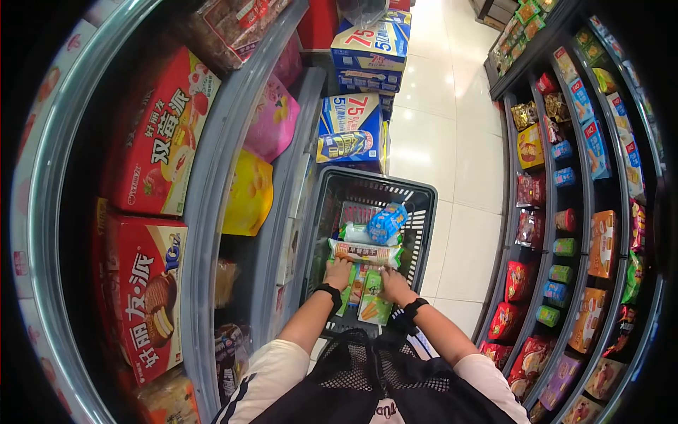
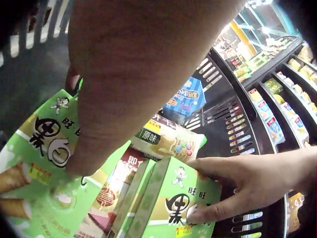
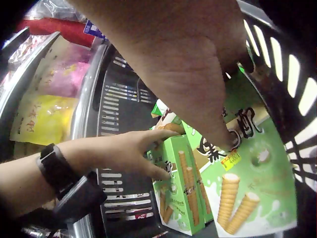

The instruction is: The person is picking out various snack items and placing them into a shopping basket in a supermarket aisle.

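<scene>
My left hand (image 1: 339, 274) grips a green box of wafer rolls (image 2: 42, 153) at the left side of the basket, its thumb on the printed face. Opposite it, my right hand (image 1: 395, 284) holds another green wafer-roll box (image 3: 257, 183) by its upper end, the thumb across the front and the fingers behind. Both boxes stand tilted inside the black shopping basket (image 1: 432, 205). Between them lies a reddish-brown pack (image 2: 106, 198). Just beyond the hands is a long white snack pack (image 1: 364, 252), with a blue packet (image 1: 388, 224) behind it.
A shelf with red pie boxes (image 1: 152, 297) and a yellow bag (image 1: 248, 194) runs along the left of the basket. Stacked blue-and-white cartons (image 1: 353, 127) stand past its far end. Tiled floor (image 1: 459, 212) separates it from the snack shelves (image 1: 551, 247) on the right.
</scene>
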